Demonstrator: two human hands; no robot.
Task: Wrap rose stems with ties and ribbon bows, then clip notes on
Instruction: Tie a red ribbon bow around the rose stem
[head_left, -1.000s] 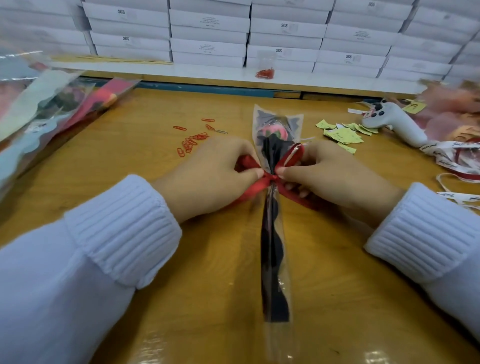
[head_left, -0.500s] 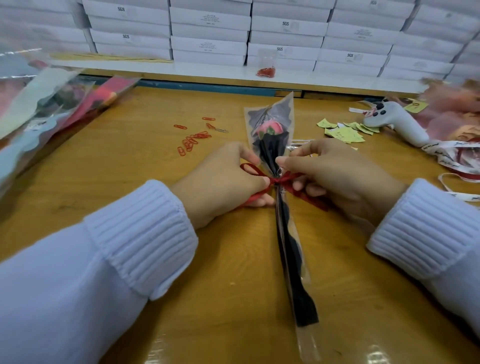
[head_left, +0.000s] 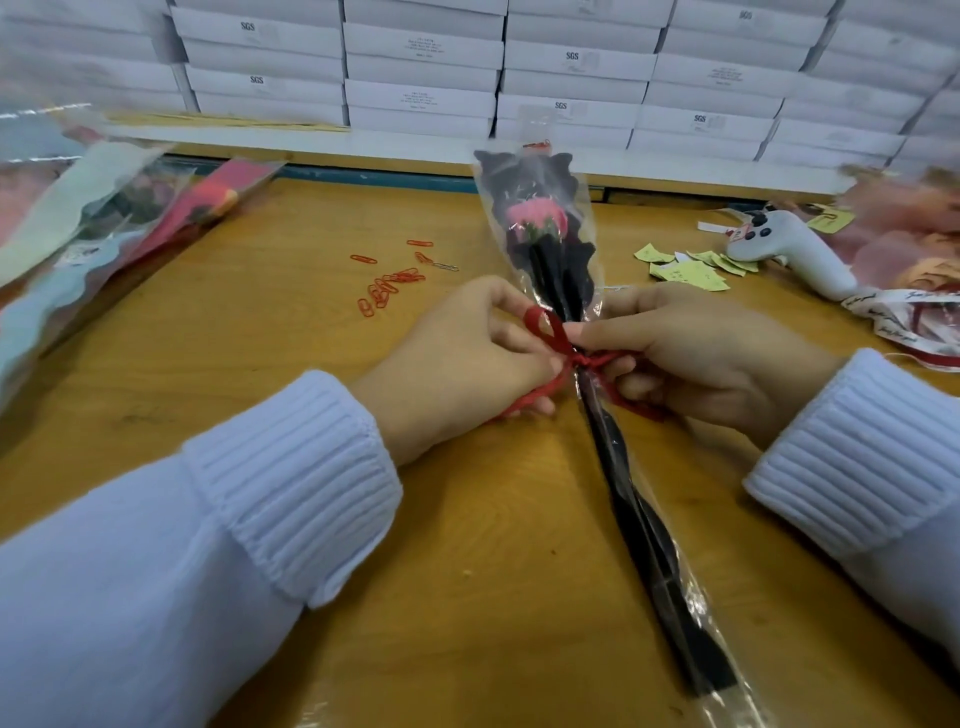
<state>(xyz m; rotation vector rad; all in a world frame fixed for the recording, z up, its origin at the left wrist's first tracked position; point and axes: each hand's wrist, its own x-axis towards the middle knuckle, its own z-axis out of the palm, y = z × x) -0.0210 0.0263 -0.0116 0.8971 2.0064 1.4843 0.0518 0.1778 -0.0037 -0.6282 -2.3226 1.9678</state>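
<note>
The wrapped rose (head_left: 540, 228) runs from the worktop's (head_left: 260, 374) middle to its near edge, with the left hand (head_left: 467, 358) to its left and the right hand (head_left: 691, 353) to its right, both at the ribbon (head_left: 550, 338) on the stem. Paper clips (head_left: 387, 286) lie left of the rose's head, notes (head_left: 685, 267) right of it. Boxes (head_left: 421, 67) stand behind the far edge.

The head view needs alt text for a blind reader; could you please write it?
The left hand and right hand pinch a red ribbon being tied around a cellophane-wrapped pink rose at a wooden table. Red paper clips lie beyond the left hand, yellow notes beyond the right.
</note>
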